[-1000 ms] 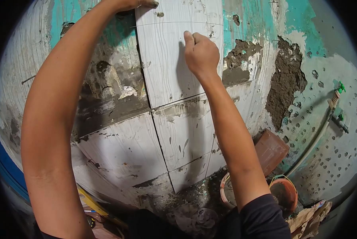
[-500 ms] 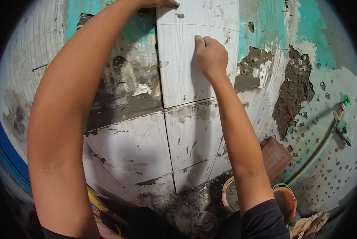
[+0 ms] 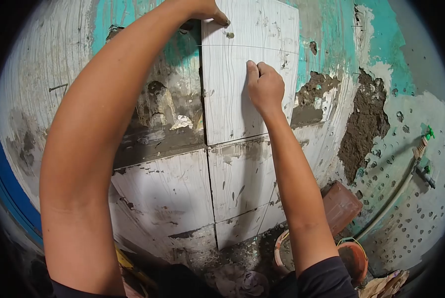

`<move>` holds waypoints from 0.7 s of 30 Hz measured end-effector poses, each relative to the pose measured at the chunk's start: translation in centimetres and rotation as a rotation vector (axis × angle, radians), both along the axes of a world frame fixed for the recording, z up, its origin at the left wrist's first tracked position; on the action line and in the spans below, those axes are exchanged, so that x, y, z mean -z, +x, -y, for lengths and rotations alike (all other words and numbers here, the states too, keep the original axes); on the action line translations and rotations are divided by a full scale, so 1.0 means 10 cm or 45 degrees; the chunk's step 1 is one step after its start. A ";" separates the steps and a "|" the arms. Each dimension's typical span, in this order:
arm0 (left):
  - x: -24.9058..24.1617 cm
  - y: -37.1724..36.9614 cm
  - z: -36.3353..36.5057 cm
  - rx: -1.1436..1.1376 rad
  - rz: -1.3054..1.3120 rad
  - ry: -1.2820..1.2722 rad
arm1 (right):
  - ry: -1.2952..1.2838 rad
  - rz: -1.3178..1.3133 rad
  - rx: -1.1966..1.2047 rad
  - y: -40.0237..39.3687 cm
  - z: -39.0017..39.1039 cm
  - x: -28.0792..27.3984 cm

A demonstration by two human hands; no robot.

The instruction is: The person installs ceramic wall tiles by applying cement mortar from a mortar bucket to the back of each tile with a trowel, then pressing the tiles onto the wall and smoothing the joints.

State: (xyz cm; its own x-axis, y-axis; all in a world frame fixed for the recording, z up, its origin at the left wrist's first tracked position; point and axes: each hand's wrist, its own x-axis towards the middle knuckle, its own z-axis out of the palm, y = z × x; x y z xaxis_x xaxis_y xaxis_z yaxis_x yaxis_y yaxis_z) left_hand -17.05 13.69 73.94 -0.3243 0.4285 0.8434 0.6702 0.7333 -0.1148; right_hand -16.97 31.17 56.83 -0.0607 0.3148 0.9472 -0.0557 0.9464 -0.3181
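Observation:
A white wood-grain wall tile (image 3: 232, 94) stands upright against the wall above a row of fitted tiles (image 3: 165, 191). My left hand (image 3: 210, 12) is at its upper left edge, the thumb pressed on the tile's face and the other fingers mostly hidden. Closed in a fist, my right hand (image 3: 266, 88) is against or just in front of the tile's middle, with nothing visible in it. A thin string line (image 3: 252, 47) crosses the tile's face between my two hands. Mortar smears mark the tile surfaces.
Left of the tile is rough, mortar-stained wall (image 3: 167, 107); a nail (image 3: 58, 88) sticks out further left. At lower right are an orange bucket (image 3: 361, 256), a reddish-brown slab (image 3: 342, 206), and a hose (image 3: 389, 208) running from a green-handled tap (image 3: 429, 132).
The view has shifted so the wall appears lower and more of the tile's top shows. Both hands keep roughly their places on the tile, the right still in a fist.

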 end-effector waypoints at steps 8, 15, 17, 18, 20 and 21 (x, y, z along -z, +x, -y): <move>0.06 -0.19 -0.14 0.102 0.060 0.171 | -0.168 -0.646 -0.994 0.00 -0.13 -0.08; 0.16 0.00 -0.12 0.165 0.047 0.201 | -0.255 -1.113 -1.452 -0.15 -0.07 -0.32; 0.17 0.04 -0.14 0.149 0.078 0.209 | -0.276 -1.099 -1.405 -0.20 -0.06 -0.32; 0.16 0.01 -0.18 0.116 0.079 0.219 | -0.224 -1.132 -1.417 -0.14 -0.04 -0.33; 0.12 -0.08 -0.23 0.040 0.079 0.246 | -0.115 -1.193 -1.452 -0.04 0.02 -0.36; 0.13 -0.05 -0.22 0.064 0.067 0.249 | -0.072 -1.233 -1.422 -0.13 0.03 -0.40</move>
